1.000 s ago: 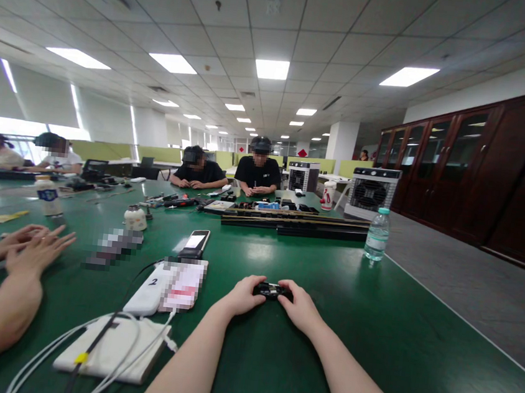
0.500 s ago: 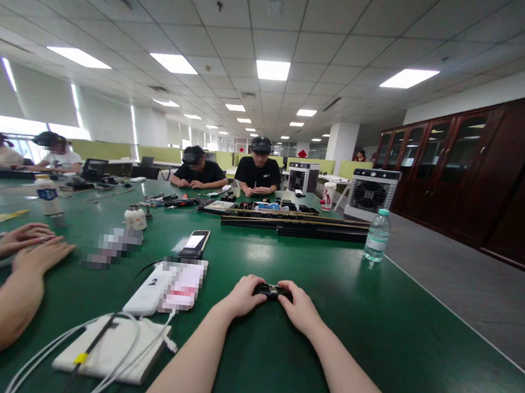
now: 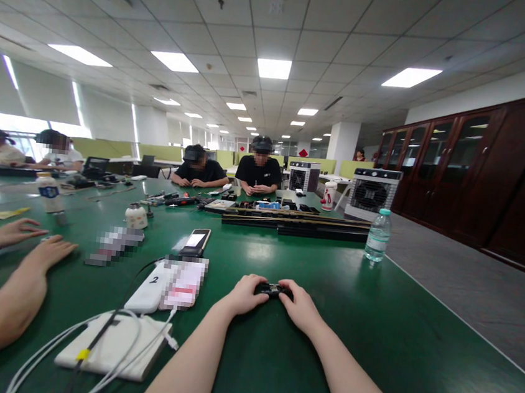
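Note:
A small dark object [image 3: 272, 290] with a lighter, metallic-looking middle lies low over the green table [image 3: 283, 355]; its exact kind is too small to make out. My left hand [image 3: 246, 295] grips its left end, thumb on the near side and fingers curled over the far side. At the right end, my right hand [image 3: 297, 305] holds it the same way. Both hands are closed on it, and my fingers hide its ends. Left of my forearm lie a white power bank [image 3: 147, 289] marked 2 and a blurred pink-and-white item [image 3: 184, 283].
A white flat box [image 3: 110, 346] with cables lies front left, near a phone [image 3: 196, 242]. A co-worker's hands [image 3: 48, 252] rest at the far left. Long black bars [image 3: 322, 233] cross the table ahead, and a water bottle [image 3: 377, 235] stands right. Two co-workers sit opposite.
My hands and the dark object stay almost in place. At the left, the co-worker's hands have moved slightly apart. The whole view has shifted a little.

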Tool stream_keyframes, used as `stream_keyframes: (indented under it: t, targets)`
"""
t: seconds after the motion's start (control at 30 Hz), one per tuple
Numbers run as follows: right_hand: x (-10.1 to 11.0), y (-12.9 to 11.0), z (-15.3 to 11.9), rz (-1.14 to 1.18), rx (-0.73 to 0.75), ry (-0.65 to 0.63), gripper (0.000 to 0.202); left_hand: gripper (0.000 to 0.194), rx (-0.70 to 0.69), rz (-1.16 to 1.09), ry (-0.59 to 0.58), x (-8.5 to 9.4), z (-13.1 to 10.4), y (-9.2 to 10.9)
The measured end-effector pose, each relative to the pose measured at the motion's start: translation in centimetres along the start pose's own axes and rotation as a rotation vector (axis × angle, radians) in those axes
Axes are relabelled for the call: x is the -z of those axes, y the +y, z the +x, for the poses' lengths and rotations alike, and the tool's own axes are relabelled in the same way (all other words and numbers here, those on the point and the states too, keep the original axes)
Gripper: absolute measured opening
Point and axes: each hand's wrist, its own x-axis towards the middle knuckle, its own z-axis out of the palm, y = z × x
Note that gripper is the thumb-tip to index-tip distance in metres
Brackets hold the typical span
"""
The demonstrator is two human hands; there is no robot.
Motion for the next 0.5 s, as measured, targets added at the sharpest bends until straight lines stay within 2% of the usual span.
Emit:
stream_keyframes:
  t: [0.13, 0.33, 0.5]
  targets:
    - [-0.10, 0.19, 0.10, 0.004, 0.001, -0.007, 0.031, 0.037, -0.007, 0.019, -0.004, -0.06, 0.05, -0.13]
    - [-0.14, 0.20, 0.12, -0.007, -0.003, -0.010, 0.032, 0.046, 0.014, 0.002, 0.005, -0.16, 0.11, -0.15]
    - [-0.09, -0.04, -0.02, -0.019, 0.034, 0.004, 0.034, 0.037, -0.007, 0.011, 0.016, -0.25, 0.18, -0.17]
